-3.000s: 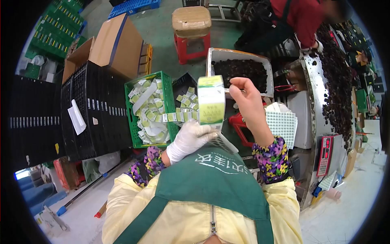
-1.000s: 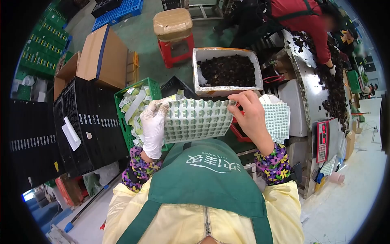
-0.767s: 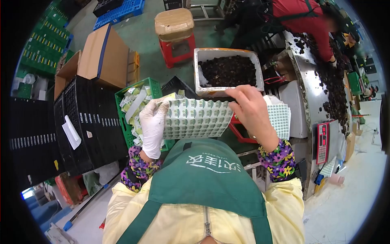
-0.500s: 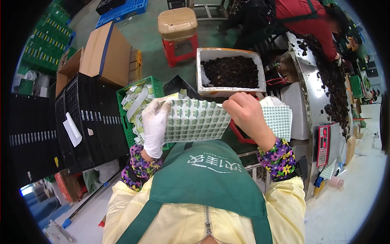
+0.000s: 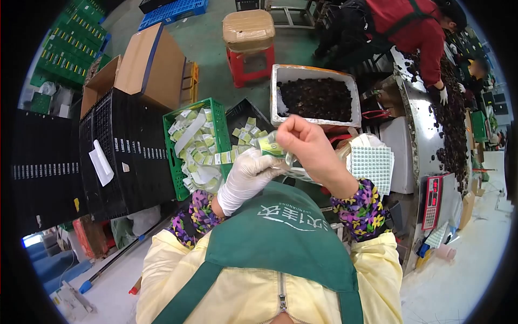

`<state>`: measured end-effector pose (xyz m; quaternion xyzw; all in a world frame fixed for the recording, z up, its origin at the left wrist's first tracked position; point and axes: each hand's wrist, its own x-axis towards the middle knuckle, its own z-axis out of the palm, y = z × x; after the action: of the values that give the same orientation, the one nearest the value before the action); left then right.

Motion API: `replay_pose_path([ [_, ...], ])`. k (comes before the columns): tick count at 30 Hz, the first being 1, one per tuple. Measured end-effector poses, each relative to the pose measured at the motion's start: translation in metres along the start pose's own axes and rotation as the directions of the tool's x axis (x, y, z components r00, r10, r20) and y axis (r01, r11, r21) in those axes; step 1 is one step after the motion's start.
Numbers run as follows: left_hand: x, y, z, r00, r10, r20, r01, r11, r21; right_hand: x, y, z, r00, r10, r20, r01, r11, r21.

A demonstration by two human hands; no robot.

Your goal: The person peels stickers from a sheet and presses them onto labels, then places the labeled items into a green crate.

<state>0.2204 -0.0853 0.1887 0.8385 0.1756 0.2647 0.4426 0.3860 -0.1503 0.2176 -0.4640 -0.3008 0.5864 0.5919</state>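
The label sheet point(image 5: 271, 147), seemingly folded, is gripped by the gloved left hand point(image 5: 247, 175) and clenched right hand point(image 5: 303, 141); it is best held taut, uncreased.

label sheet point(image 5: 268, 146) mostly hidden behind right hand point(image 5: 306, 144), print unreadable

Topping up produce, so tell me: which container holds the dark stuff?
The white foam box by the red stool; the green crate and black crate beside it hold labels.
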Motion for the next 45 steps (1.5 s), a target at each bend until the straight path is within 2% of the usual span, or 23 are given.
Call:
replay_pose_path([
  [2,0.0,-0.003,0.003,0.996,0.063,0.067,-0.052,0.987,-0.152,0.014,-0.001,-0.005,0.988,-0.075,-0.133,0.071,0.997,-0.03],
  [4,-0.006,-0.008,0.004,0.989,0.051,0.136,-0.033,0.991,-0.127,0.031,-0.012,-0.014,0.956,-0.158,-0.246,0.186,0.978,0.093],
  [6,-0.018,-0.015,0.01,0.975,0.004,0.22,0.026,0.991,-0.134,0.044,-0.016,-0.025,0.939,-0.163,-0.304,0.214,0.966,0.144],
  [7,-0.022,-0.016,0.015,0.982,-0.029,0.189,0.07,0.974,-0.214,0.042,-0.018,-0.027,0.939,-0.164,-0.301,0.214,0.966,0.144],
  [8,-0.023,-0.019,0.014,0.982,-0.031,0.185,0.07,0.975,-0.212,0.037,-0.02,-0.028,0.944,-0.111,-0.312,0.134,0.99,0.053],
  [9,-0.022,-0.015,0.011,0.992,-0.049,0.114,0.061,0.992,-0.108,0.033,-0.02,-0.026,0.944,-0.057,-0.324,0.048,0.998,-0.038],
  [10,-0.02,-0.011,0.008,0.997,-0.061,0.038,0.061,0.998,-0.002,0.027,-0.012,-0.024,0.94,-0.115,-0.32,0.087,0.991,-0.101],
  [13,-0.015,-0.01,0.0,1.0,-0.014,-0.014,0.015,0.998,0.055,-0.001,-0.002,-0.014,0.957,-0.111,-0.267,0.032,0.958,-0.284],
  [18,-0.011,-0.013,0.001,0.993,0.09,-0.076,-0.076,0.984,0.159,-0.019,0.026,-0.007,0.971,-0.074,-0.226,-0.01,0.938,-0.347],
  [22,-0.011,-0.007,0.002,0.995,0.1,-0.013,-0.096,0.979,0.182,-0.02,0.023,-0.001,0.966,-0.079,-0.246,-0.049,0.879,-0.475],
  [24,-0.012,-0.009,0.004,0.986,0.161,-0.038,-0.148,0.961,0.234,-0.022,0.007,0.004,0.955,-0.111,-0.276,-0.168,0.564,-0.809],
  [25,-0.013,-0.009,0.003,0.986,0.164,-0.036,-0.151,0.96,0.234,-0.02,0.012,-0.001,0.954,-0.114,-0.277,-0.167,0.564,-0.808],
  [27,-0.012,-0.008,0.001,0.978,0.206,-0.009,-0.197,0.944,0.265,-0.012,0.025,-0.018,0.972,0.03,-0.232,-0.13,0.895,-0.427],
  [28,-0.011,-0.006,0.001,0.978,0.206,-0.009,-0.197,0.944,0.265,-0.011,0.027,-0.021,0.972,0.031,-0.233,-0.131,0.895,-0.427],
  [30,-0.006,0.0,0.002,0.97,0.242,0.006,-0.239,0.955,0.178,-0.01,0.026,-0.023,0.991,0.131,-0.004,-0.126,0.947,-0.295],
  [32,-0.011,-0.002,0.004,0.978,0.189,0.085,-0.2,0.969,0.146,-0.001,0.02,-0.019,0.996,0.016,-0.083,-0.029,0.987,-0.157],
  [34,-0.018,-0.007,0.01,0.978,0.136,0.16,-0.156,0.98,0.121,0.007,0.004,-0.021,0.985,0.009,-0.173,-0.014,0.999,-0.03],
  [36,-0.026,-0.015,0.018,0.981,0.033,0.192,-0.023,0.998,-0.053,0.01,0.004,-0.027,0.978,-0.042,-0.206,0.032,0.998,-0.051],
  [38,-0.029,-0.018,0.02,0.983,-0.022,0.185,0.042,0.994,-0.102,0.006,0.003,-0.028,0.922,0.009,-0.388,-0.042,0.996,-0.076],
  [39,-0.026,-0.013,0.016,0.987,-0.079,0.141,0.098,0.987,-0.128,0.003,0.007,-0.025,0.925,0.014,-0.381,-0.047,0.996,-0.077],
  [41,-0.021,-0.004,0.009,0.981,-0.178,0.072,0.187,0.972,-0.142,-0.009,0.02,-0.018,0.936,-0.13,-0.328,0.055,0.972,-0.229],
  [42,-0.019,-0.003,0.006,0.981,-0.183,0.068,0.191,0.971,-0.142,-0.016,0.025,-0.015,0.934,-0.202,-0.295,0.11,0.947,-0.301],
  [45,-0.016,-0.007,0.004,0.99,-0.137,0.038,0.139,0.988,-0.061,-0.03,0.026,-0.001,0.949,-0.187,-0.253,0.078,0.918,-0.388],
])
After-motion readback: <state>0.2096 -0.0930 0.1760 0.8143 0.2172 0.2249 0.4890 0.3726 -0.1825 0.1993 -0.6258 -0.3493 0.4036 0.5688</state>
